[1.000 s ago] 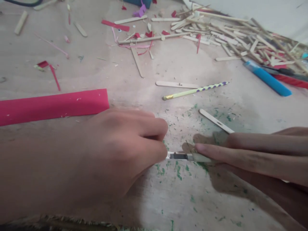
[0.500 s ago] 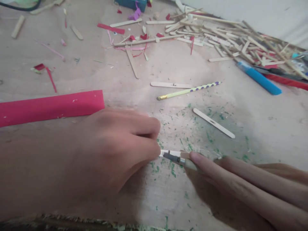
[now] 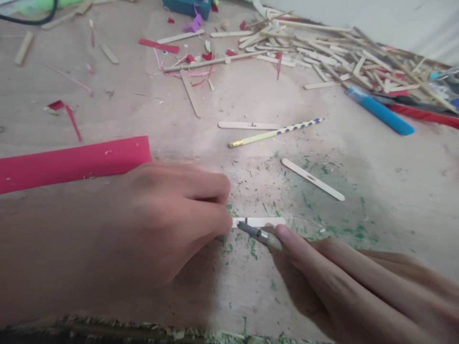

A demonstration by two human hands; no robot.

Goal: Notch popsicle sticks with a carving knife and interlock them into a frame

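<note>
My left hand (image 3: 179, 210) is closed, pinching the left end of a popsicle stick (image 3: 263, 221) against the table. A dark mark or slot shows on that stick near my fingertips. In my right hand (image 3: 333, 272) is a craft knife (image 3: 263, 235) with a metal collar. Its dark tip touches or hovers just at the stick beside the mark; I cannot tell which. Up and to the right lies another popsicle stick (image 3: 312, 179) with a small slot cut in its middle. Farther back, a yellow pencil with purple spots (image 3: 276, 132) rests across a marked popsicle stick (image 3: 244, 125).
A red strip (image 3: 75, 162) lies left, beyond my left hand. At the back right is a heap of sticks (image 3: 322, 52), with a blue-capped tool (image 3: 382, 111) before it. Green flecks and shavings dot the tabletop (image 3: 215, 310). A blue box (image 3: 188, 7) stands at the back.
The view has shifted slightly. The knife in my right hand has tilted and drawn lower against the stick, baring the stick's right end. My left hand keeps its pinch.
</note>
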